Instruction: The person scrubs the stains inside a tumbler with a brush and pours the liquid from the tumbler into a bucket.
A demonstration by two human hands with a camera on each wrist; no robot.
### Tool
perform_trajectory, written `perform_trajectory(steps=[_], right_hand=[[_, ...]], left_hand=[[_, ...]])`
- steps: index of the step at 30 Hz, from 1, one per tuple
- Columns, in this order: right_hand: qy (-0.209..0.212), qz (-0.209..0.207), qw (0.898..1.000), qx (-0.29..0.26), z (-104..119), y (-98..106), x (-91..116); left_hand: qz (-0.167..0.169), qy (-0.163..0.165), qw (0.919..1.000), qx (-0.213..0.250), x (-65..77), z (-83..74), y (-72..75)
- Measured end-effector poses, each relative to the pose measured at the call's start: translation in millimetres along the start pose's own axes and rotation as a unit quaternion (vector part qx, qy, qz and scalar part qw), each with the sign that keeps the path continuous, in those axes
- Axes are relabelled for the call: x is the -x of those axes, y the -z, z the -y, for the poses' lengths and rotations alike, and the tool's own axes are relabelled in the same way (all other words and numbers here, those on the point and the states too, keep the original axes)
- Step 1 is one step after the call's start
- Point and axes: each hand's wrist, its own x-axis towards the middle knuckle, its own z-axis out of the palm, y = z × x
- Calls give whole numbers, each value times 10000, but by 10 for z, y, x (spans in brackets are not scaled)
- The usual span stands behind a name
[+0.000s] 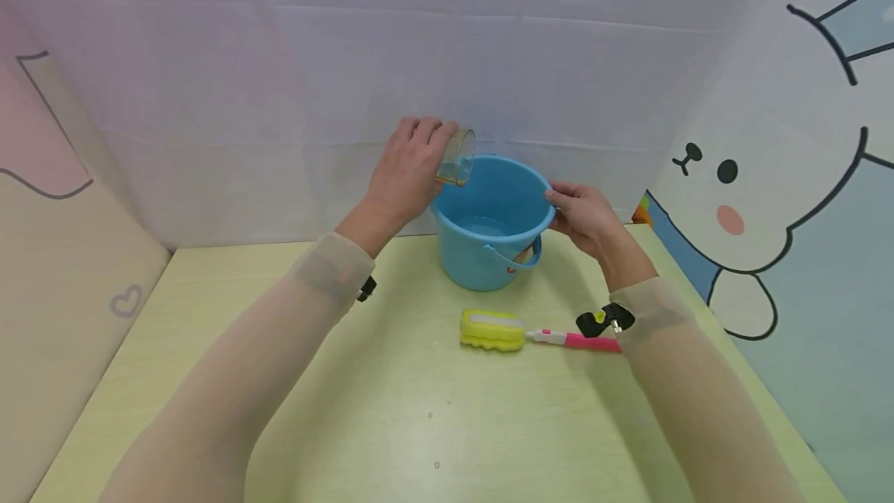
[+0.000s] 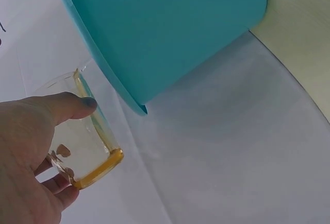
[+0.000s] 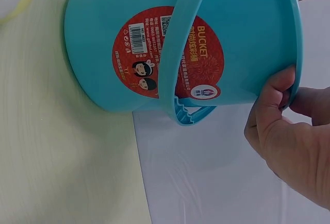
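A blue plastic bucket (image 1: pixel 464 254) stands at the back of the table, with some clear liquid visible in its bottom. My left hand (image 1: pixel 410 165) grips a clear, amber-tinted glass (image 1: pixel 459 157), tipped on its side with its mouth over the bucket's left rim. In the left wrist view the thumb and fingers wrap the glass (image 2: pixel 85 141). With thumb and fingers, my right hand (image 1: pixel 583 216) pinches the bucket's right rim. A round red label (image 3: pixel 139 54) and the hanging handle (image 3: pixel 172 64) show on the bucket's side in the right wrist view.
In front of the bucket lies a brush with a yellow sponge head (image 1: pixel 492 331) and a pink and white handle (image 1: pixel 587 341), partly under the right wrist. White cloth (image 1: pixel 279 123) hangs behind the pale table (image 1: pixel 363 410). Printed panels stand at both sides.
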Motion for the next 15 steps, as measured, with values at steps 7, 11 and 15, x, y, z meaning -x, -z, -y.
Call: perform_trajectory(steps=[7, 11, 15], right_hand=[[9, 14, 10000, -10, 3, -5, -1], [-11, 22, 10000, -34, 2, -6, 1], [-15, 27, 10000, -46, 3, -6, 5]], left_hand=[[15, -22, 10000, -15, -5, 1, -5], [46, -13, 10000, 2, -1, -8, 4], [47, -16, 10000, 9, 0, -11, 4]])
